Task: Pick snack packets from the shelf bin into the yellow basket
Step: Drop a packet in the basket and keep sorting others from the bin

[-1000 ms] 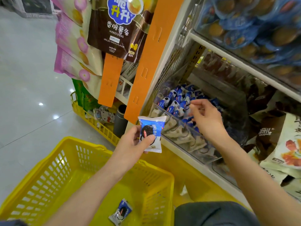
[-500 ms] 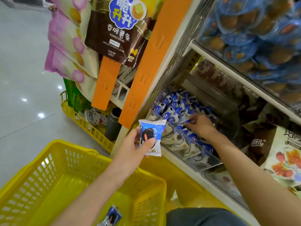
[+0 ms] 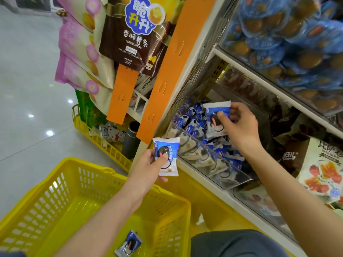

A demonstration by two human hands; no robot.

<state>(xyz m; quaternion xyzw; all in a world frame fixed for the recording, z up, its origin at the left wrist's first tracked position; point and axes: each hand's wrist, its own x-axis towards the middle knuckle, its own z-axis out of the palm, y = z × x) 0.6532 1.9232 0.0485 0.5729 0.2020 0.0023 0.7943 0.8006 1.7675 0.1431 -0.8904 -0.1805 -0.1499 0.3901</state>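
Snack packet (image 3: 216,113) pinched by right hand (image 3: 240,128) over shelf bin (image 3: 209,152); second packet (image 3: 167,154) pinched by left hand (image 3: 148,166). Clear bin's front edge, release both over yellow basket (image 3: 55,193).

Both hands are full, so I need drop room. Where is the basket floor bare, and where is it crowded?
Basket floor is bare from its left wall to the one packet lying toward the right wall. Crowded: the bin, heaped with packets, below the right hand.
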